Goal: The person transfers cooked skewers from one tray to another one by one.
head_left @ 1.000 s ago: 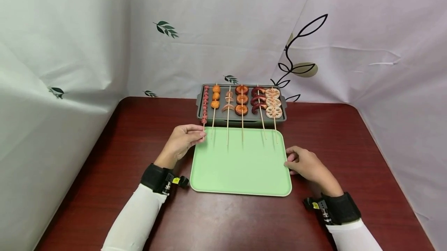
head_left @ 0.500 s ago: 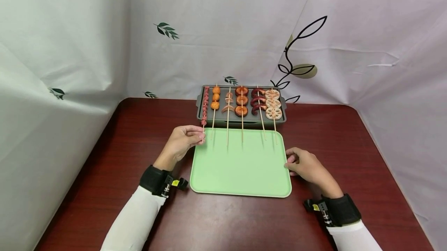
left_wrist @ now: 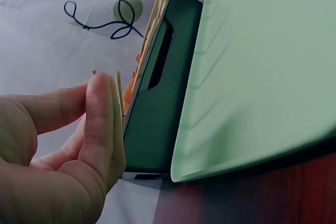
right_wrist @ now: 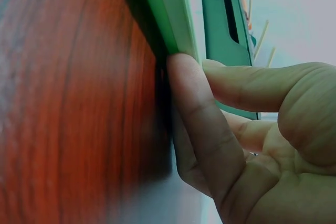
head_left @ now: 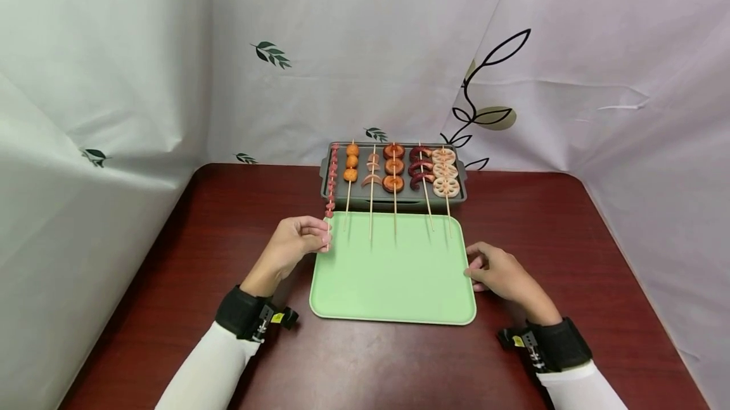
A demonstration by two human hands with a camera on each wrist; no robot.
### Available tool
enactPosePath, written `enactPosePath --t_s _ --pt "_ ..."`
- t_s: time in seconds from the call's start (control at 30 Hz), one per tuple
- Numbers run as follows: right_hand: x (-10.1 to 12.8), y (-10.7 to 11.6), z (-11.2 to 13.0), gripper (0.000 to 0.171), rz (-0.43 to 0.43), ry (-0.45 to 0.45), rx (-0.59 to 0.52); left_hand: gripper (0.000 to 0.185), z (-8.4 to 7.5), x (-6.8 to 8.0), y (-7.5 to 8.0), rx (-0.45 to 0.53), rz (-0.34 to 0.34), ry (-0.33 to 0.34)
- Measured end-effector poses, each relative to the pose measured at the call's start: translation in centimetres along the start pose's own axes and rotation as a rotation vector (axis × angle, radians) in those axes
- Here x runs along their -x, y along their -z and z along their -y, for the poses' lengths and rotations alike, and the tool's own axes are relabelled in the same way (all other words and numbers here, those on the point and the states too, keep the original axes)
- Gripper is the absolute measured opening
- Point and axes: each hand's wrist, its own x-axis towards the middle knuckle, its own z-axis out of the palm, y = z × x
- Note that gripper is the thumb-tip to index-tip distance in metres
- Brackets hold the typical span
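One skewer in hand: the thin wooden skewer of small red pieces [head_left: 330, 191], pinched at its near end by the left hand [head_left: 293, 242].
Long axis: pointing toward the worktop's far edge, over the dark grey grill tray [head_left: 393, 198].
Right hand [head_left: 502, 270]: fingers loosely curled, touching the pale green plastic tray [head_left: 393, 283] at its right edge.

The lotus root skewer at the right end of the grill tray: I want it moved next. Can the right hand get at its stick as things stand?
Probably yes. The right hand rests at the green tray's right edge, holding nothing, and the lotus root skewer's bare stick juts over the tray's far right corner, with nothing between.
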Motion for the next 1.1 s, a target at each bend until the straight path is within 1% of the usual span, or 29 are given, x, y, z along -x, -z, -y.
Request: enactPosePath --t_s 0.13,0.3,0.43,0.57,0.73,0.93,1.1 --pt "0.0 0.0 -0.1 0.042 0.009 -0.001 -0.027 0.031 0.3 0.8 0.0 -0.013 0.029 0.011" --pt "-0.1 0.1 -0.3 0.042 0.012 -0.006 -0.038 0.029 0.6 1.6 0.0 -0.035 0.056 -0.024" --pt "-0.2 0.1 -0.3 0.042 0.017 -0.009 -0.048 0.026 0.9 2.2 0.0 -0.059 0.060 -0.026" --pt "-0.2 0.1 -0.3 0.041 0.020 -0.012 -0.057 0.026 1.3 2.9 -0.2 -0.065 0.077 -0.013" --pt "-0.2 0.1 -0.4 0.041 0.020 -0.005 -0.055 0.029 1.7 3.6 -0.4 -0.071 0.120 0.017" --pt "-0.3 0.1 -0.5 0.042 0.019 -0.001 -0.058 0.029 2.2 4.3 -0.5 -0.074 0.132 0.043" --pt "-0.2 0.0 -0.6 0.042 0.020 0.000 -0.057 0.029 2.6 5.1 -0.5 -0.081 0.152 0.050"
